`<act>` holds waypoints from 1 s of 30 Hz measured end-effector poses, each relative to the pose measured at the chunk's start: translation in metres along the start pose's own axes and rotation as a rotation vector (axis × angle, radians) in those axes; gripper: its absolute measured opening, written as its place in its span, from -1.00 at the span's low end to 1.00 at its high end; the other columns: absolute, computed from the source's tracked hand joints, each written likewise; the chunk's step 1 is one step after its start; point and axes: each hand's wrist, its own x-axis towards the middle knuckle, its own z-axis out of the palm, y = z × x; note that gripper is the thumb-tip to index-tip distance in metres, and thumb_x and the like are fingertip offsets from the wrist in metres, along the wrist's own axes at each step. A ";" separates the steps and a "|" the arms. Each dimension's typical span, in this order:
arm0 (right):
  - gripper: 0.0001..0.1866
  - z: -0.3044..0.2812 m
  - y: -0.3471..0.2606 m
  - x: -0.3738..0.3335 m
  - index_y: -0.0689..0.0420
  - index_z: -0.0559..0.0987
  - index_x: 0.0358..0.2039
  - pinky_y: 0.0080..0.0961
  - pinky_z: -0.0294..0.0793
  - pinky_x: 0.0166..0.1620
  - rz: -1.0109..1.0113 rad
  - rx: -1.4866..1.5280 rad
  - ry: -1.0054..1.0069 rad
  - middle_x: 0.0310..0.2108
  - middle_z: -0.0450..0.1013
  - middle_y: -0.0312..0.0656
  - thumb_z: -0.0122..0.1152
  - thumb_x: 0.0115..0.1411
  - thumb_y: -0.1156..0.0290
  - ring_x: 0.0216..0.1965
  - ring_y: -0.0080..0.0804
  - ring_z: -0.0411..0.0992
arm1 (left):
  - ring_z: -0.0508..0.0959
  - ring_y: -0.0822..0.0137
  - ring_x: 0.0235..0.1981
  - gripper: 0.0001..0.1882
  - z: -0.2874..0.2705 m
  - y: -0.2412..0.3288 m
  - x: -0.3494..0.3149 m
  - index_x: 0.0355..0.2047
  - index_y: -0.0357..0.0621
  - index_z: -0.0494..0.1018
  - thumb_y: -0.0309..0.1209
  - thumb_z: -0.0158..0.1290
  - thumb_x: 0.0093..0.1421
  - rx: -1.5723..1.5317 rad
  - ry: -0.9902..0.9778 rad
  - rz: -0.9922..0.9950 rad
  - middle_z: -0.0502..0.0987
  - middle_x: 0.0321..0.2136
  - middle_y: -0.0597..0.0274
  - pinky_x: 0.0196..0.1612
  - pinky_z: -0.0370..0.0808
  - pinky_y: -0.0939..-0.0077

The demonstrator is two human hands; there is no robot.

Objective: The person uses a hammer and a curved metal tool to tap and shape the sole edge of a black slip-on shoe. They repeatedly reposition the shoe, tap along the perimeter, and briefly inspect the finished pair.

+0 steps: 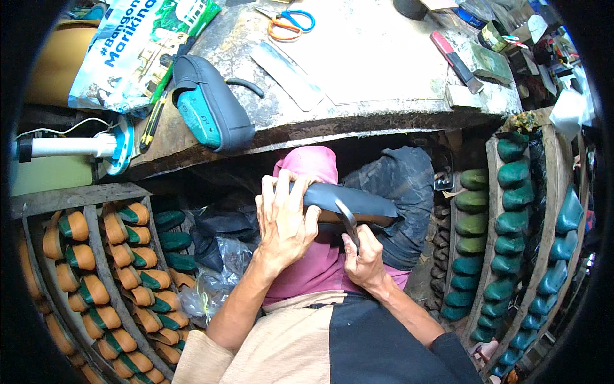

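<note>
Dark grey shoe upper [348,201], smooth, stretched over a last, held on the lap below the tabletop [358,64] edge. Long axis roughly level, toe pointing right. Left hand [284,224] clamped over the heel end; right hand [366,259] just beneath, closed on metal pincers [348,221] biting the lower edge.

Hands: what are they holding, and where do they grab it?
The left hand grips the dark grey shoe over its near end, pressed on the lap. The right hand holds metal pliers by the handles, their tip against the shoe's lower edge.
</note>
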 end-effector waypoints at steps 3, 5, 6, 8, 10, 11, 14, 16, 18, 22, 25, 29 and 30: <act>-0.85 0.006 0.004 0.002 0.37 0.51 -0.24 0.02 0.48 -0.34 -0.006 -0.004 0.047 -0.34 0.43 0.15 0.36 0.41 0.64 -0.40 0.27 0.48 | 0.45 -0.09 0.09 -0.51 -0.001 0.000 0.004 0.15 0.00 0.60 -0.36 0.23 0.18 0.044 -0.020 0.025 0.47 0.04 0.04 0.10 0.48 -0.04; -0.84 0.008 0.005 0.003 0.37 0.50 -0.26 0.02 0.47 -0.34 -0.026 0.012 0.056 -0.35 0.42 0.15 0.35 0.41 0.63 -0.40 0.27 0.47 | 0.44 -0.10 0.12 -0.48 -0.002 -0.001 0.004 0.20 -0.01 0.57 -0.39 0.26 0.19 0.081 -0.036 0.062 0.45 0.07 0.01 0.12 0.48 -0.07; -0.84 0.008 0.005 0.002 0.37 0.50 -0.26 0.02 0.46 -0.35 -0.042 0.016 0.067 -0.36 0.41 0.15 0.34 0.42 0.63 -0.40 0.27 0.47 | 0.44 -0.11 0.13 -0.46 -0.003 -0.002 0.002 0.23 -0.01 0.55 -0.40 0.27 0.20 0.085 -0.036 0.085 0.44 0.09 0.00 0.13 0.48 -0.08; -0.82 0.008 0.003 -0.002 0.36 0.48 -0.28 0.01 0.42 -0.35 -0.045 0.042 0.072 -0.38 0.38 0.14 0.34 0.43 0.62 -0.42 0.25 0.43 | 0.43 -0.13 0.16 -0.41 -0.006 -0.005 -0.002 0.28 -0.01 0.51 -0.42 0.30 0.22 0.104 -0.072 0.102 0.42 0.13 -0.02 0.17 0.48 -0.10; -0.81 0.008 0.002 -0.009 0.36 0.48 -0.27 0.01 0.40 -0.34 -0.030 0.040 0.070 -0.38 0.38 0.14 0.34 0.44 0.61 -0.43 0.24 0.40 | 0.42 -0.14 0.18 -0.38 -0.010 -0.008 -0.006 0.32 -0.02 0.48 -0.43 0.31 0.23 0.081 -0.115 0.122 0.42 0.15 -0.03 0.20 0.47 -0.11; -0.80 0.007 -0.001 -0.017 0.35 0.48 -0.28 0.01 0.38 -0.32 0.027 0.089 0.042 -0.38 0.38 0.13 0.32 0.48 0.57 -0.43 0.24 0.38 | 0.42 -0.14 0.19 -0.36 -0.014 -0.010 -0.008 0.34 -0.03 0.47 -0.43 0.31 0.24 0.058 -0.148 0.134 0.42 0.16 -0.03 0.22 0.46 -0.11; -0.77 0.006 -0.004 -0.032 0.34 0.49 -0.31 0.01 0.38 -0.32 0.013 0.172 0.015 -0.39 0.38 0.12 0.30 0.50 0.52 -0.43 0.24 0.39 | 0.41 -0.14 0.22 -0.39 -0.025 -0.016 -0.013 0.32 0.01 0.49 -0.24 0.35 0.28 -0.032 -0.222 0.209 0.42 0.21 0.02 0.17 0.47 -0.11; -0.76 0.009 -0.001 -0.033 0.35 0.49 -0.31 0.01 0.37 -0.33 0.017 0.150 0.029 -0.41 0.38 0.12 0.30 0.51 0.51 -0.44 0.21 0.39 | 0.40 -0.12 0.23 -0.39 -0.023 -0.015 -0.018 0.30 0.02 0.51 -0.14 0.37 0.29 -0.095 -0.184 0.251 0.43 0.23 0.03 0.16 0.47 -0.10; -0.77 0.011 0.000 -0.032 0.35 0.50 -0.30 0.01 0.37 -0.33 0.015 0.139 0.036 -0.42 0.37 0.13 0.31 0.50 0.52 -0.46 0.20 0.40 | 0.49 -0.07 0.13 -0.49 -0.009 -0.008 -0.020 0.11 0.05 0.67 0.04 0.39 0.29 -0.077 -0.050 0.115 0.58 0.08 0.11 0.10 0.50 -0.09; -0.71 -0.002 -0.013 -0.036 0.35 0.47 -0.37 -0.03 0.36 -0.36 0.010 0.058 0.017 -0.45 0.36 0.10 0.34 0.48 0.51 -0.47 0.14 0.40 | 0.57 -0.05 -0.04 -0.57 0.012 -0.002 -0.018 -0.13 0.03 0.75 0.10 0.40 0.28 -0.017 0.144 0.015 0.66 -0.14 0.17 -0.01 0.54 -0.10; -0.74 -0.038 -0.040 -0.043 0.32 0.50 -0.40 -0.11 0.40 -0.37 -0.043 0.042 -0.011 -0.48 0.39 0.03 0.43 0.35 0.54 -0.50 -0.04 0.42 | 0.55 -0.04 0.04 -0.52 0.013 -0.006 -0.019 -0.09 0.08 0.75 0.17 0.39 0.27 0.012 0.138 0.014 0.65 -0.11 0.19 0.00 0.50 -0.10; -0.68 -0.098 -0.057 0.026 0.19 0.41 -0.39 -0.34 0.37 -0.34 -0.212 -0.110 0.147 -0.45 0.33 -0.18 0.48 0.28 0.56 -0.46 -0.35 0.32 | 0.53 -0.02 0.10 -0.44 0.016 -0.010 -0.022 -0.04 0.09 0.73 0.25 0.37 0.26 0.024 0.116 0.036 0.63 -0.05 0.17 0.06 0.43 -0.08; -0.64 -0.110 -0.056 0.055 0.15 0.36 -0.28 -0.38 0.37 -0.28 -0.076 -0.046 0.165 -0.39 0.31 -0.25 0.49 0.33 0.51 -0.38 -0.44 0.30 | 0.53 -0.01 0.09 -0.43 0.019 -0.010 -0.022 -0.04 0.07 0.73 0.26 0.36 0.26 0.018 0.110 0.044 0.62 -0.05 0.17 0.06 0.41 -0.07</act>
